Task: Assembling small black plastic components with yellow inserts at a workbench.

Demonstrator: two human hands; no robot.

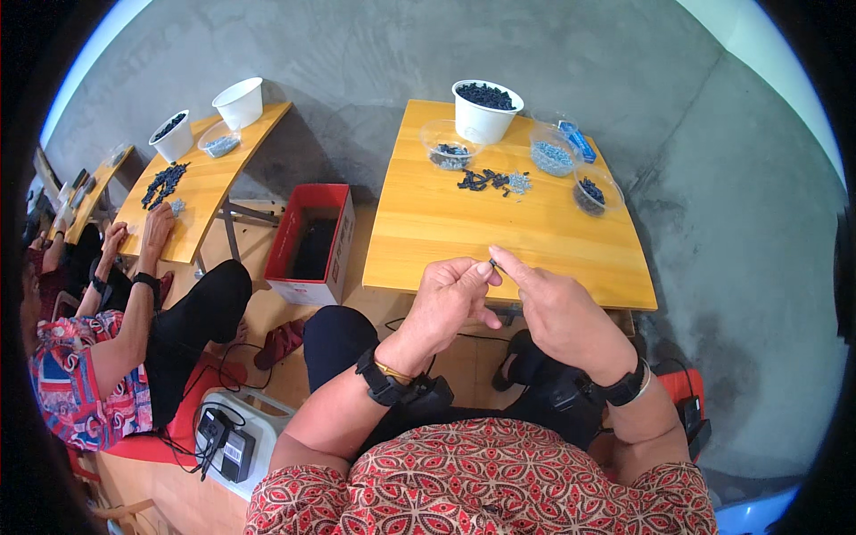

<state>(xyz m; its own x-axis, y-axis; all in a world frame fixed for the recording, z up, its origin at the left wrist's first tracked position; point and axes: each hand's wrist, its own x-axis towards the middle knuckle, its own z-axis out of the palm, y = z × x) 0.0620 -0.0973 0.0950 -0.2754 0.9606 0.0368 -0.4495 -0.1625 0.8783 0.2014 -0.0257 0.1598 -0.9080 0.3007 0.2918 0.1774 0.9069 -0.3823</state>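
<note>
Here, head view: both hands meet at frame centre, just below the table's near edge.
Left hand [448, 299]: fingertips pressed together on a small dark piece [493, 264].
Right hand [557, 308]: forefinger and thumb pinching the same piece from the right.
Piece axis: too small to tell.
Nearer hand: neither; both touch it.
Wooden table [464, 223]: loose dark pieces [481, 180] upper centre, well apart from the hands.

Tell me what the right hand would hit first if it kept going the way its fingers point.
The right hand points up-left toward the left hand; it would probably meet those fingertips first, across the small dark piece pinched between them.
</note>
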